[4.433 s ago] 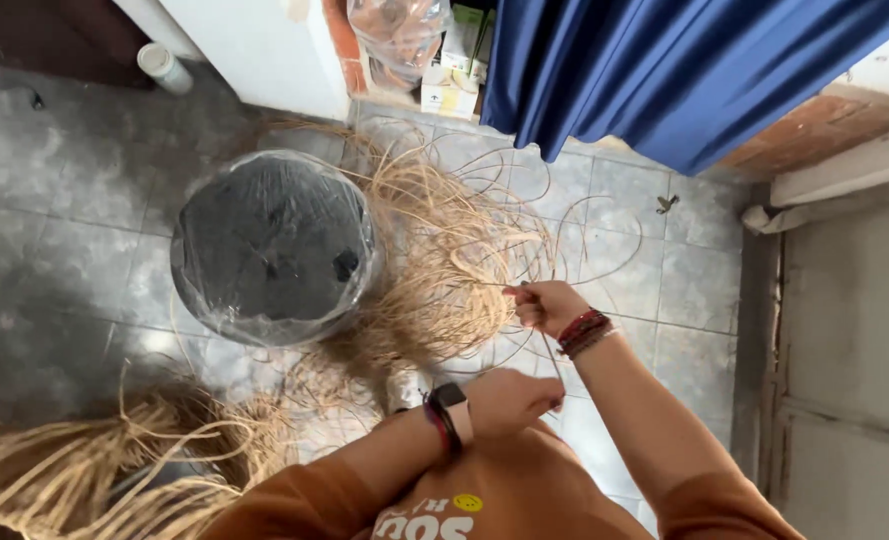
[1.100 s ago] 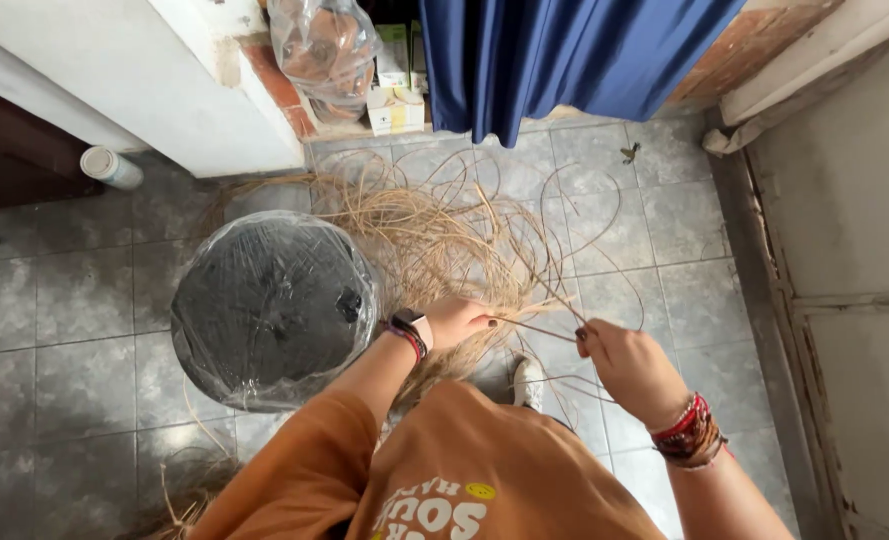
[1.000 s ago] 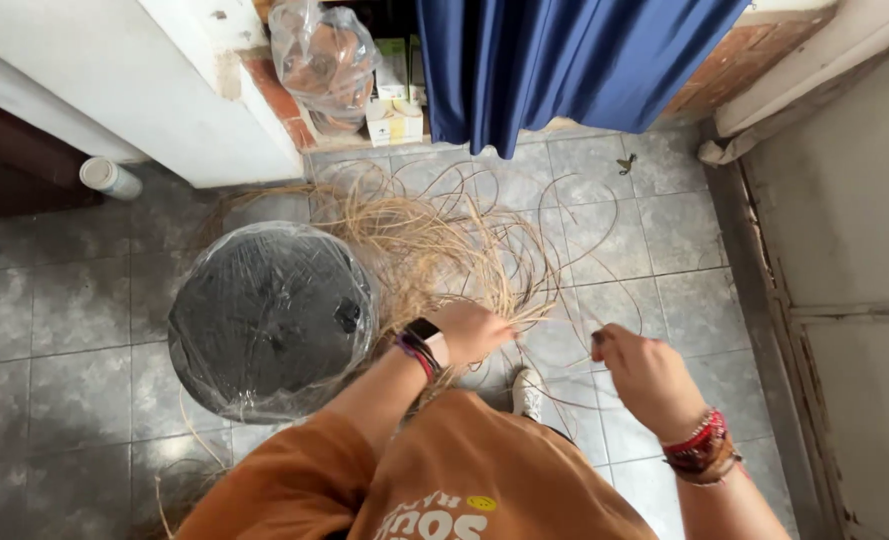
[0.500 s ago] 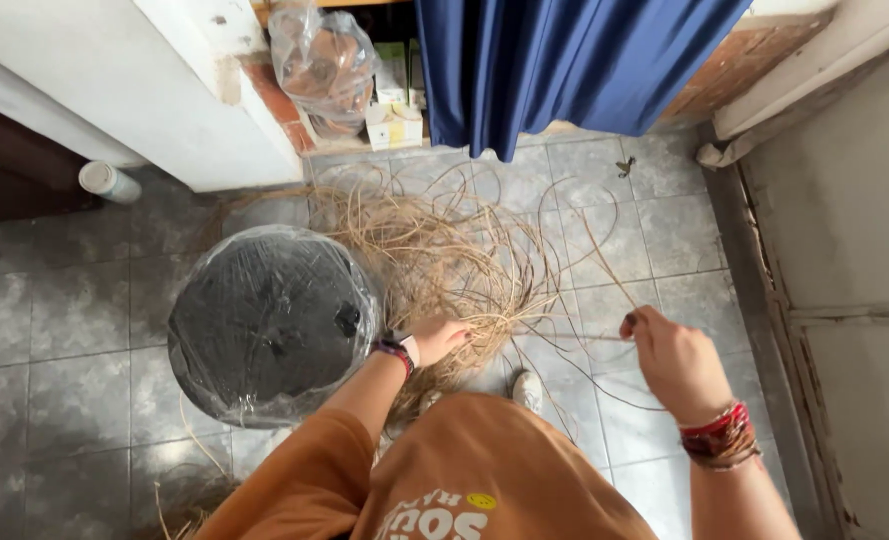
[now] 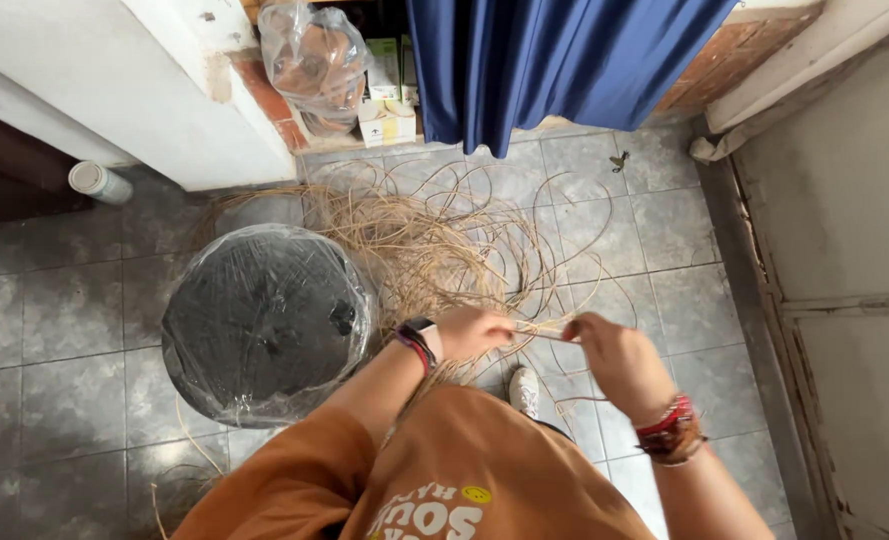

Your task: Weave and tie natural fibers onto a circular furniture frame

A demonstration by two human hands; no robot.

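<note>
Two hands: both are close together, just right of the round black tub (image 5: 264,325).
Left hand (image 5: 469,330): fingers pinched shut on one thin tan strand (image 5: 539,327).
Right hand (image 5: 619,365): closed around the other end of the same strand, so it runs straight between the hands.
Strand pile (image 5: 434,245): a big loose tangle lies on the grey tiles, up and right of the tub, touching its rim.
How far along: my guess is early. Only one strand is picked out, and nearly all the rest are still in the messy pile.
Round black tub: it is wrapped in shiny clear plastic. I cannot tell what is inside.
Clear bag (image 5: 314,65): far above the tub, by the white wall. Brown things are inside, too blurry to tell.
Small boxes (image 5: 384,105): just right of the bag, beside the blue curtain (image 5: 554,60).
</note>
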